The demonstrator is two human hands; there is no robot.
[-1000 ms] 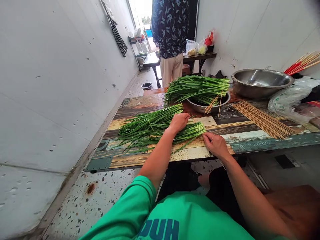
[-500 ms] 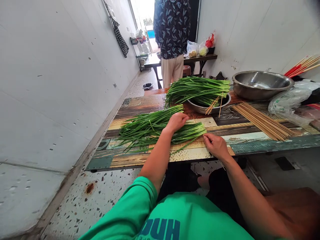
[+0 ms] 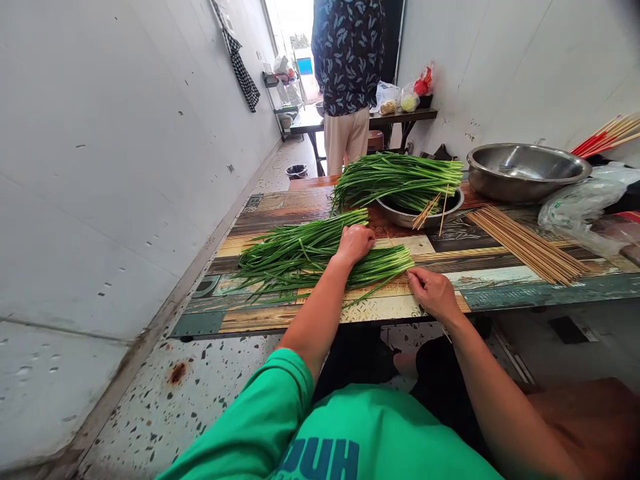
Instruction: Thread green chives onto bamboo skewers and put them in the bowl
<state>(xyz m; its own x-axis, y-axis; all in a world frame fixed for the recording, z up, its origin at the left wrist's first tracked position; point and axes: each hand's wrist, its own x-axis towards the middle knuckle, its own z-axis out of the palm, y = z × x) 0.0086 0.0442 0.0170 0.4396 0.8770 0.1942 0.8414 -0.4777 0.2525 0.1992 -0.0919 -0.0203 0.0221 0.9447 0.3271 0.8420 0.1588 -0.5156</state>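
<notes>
On the patterned table two bunches of garlic chives (image 3: 305,243) lie side by side, pale cut ends to the right. My left hand (image 3: 356,243) is closed, fingers curled over the chives between the two bunches; its fingertips are partly hidden. At the cut ends of the nearer bunch (image 3: 383,261), my right hand (image 3: 433,292) is closed in a pinch on a thin bamboo skewer (image 3: 445,331), whose rear end sticks out below the palm. The skewer's tip meets the stem ends; whether it is in them I cannot tell.
A metal bowl (image 3: 395,217) behind my hands carries more chives (image 3: 400,177) and several skewers. Loose bamboo skewers (image 3: 525,243) lie to the right. Behind them stand a large steel basin (image 3: 525,190) and plastic bags (image 3: 575,210). A person (image 3: 347,80) stands beyond the table.
My left hand has shifted very slightly, its fingers now curled lower over the chives. My right hand stays at the stem ends. The view has moved a little.
</notes>
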